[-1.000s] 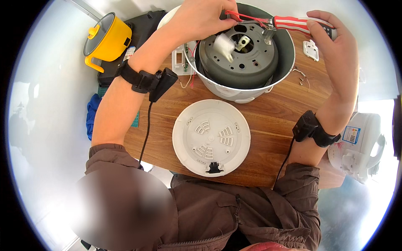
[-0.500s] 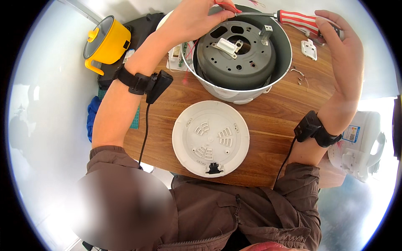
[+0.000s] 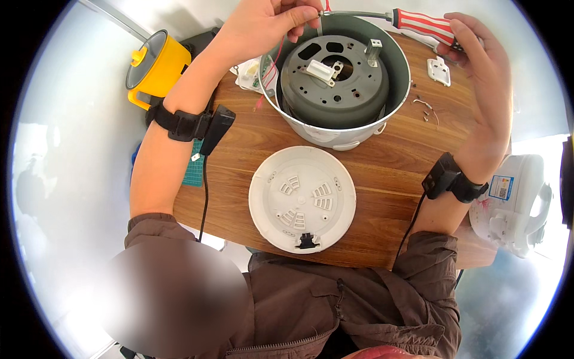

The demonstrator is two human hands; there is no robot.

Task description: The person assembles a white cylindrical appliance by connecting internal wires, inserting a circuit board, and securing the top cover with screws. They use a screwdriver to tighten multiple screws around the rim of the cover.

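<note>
My right hand (image 3: 481,51) is closed around a screwdriver (image 3: 423,25) with a red-and-white striped handle. Its metal shaft points left above the far rim of the pot body. At the tip, my left hand (image 3: 272,24) pinches a red wire (image 3: 327,5) beside a small metal bit too tiny to name. Below both hands sits a round, white-walled cooker body (image 3: 335,137), apparently upturned, with a grey metal inner shell (image 3: 335,107). A white plastic piece (image 3: 320,71) lies across that shell's central hole. A metal bracket (image 3: 373,51) stands at its right side.
A round white vented cover (image 3: 299,197) lies nearer me on the wooden table (image 3: 382,209). Loose screws (image 3: 426,112) and a white plastic frame (image 3: 439,70) lie at right. A yellow pot (image 3: 158,63) stands far left; a white appliance (image 3: 508,203) stands right.
Both hands have shifted slightly left with the screwdriver. The red wire has moved from above my left fingers to beside the tip. My right hand still grips the handle.
</note>
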